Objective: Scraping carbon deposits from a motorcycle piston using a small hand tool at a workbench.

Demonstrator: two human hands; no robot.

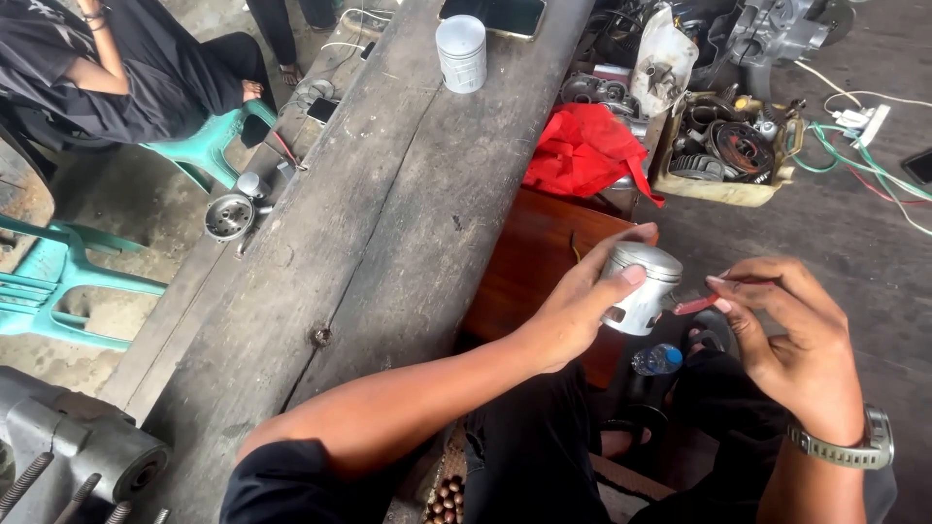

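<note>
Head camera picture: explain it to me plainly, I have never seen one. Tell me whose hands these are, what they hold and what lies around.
The camera sits on a person's head and looks down, so both bare arms belong to the wearer. The left hand grips a silver metal piston. The right hand, with a wristwatch, pinches a thin red tool close beside the piston. To the left runs a worn wooden bench carrying a white can and a phone. Beyond lie a red cloth and a tray of engine parts. Another person sits at top left on a green plastic chair.
</note>
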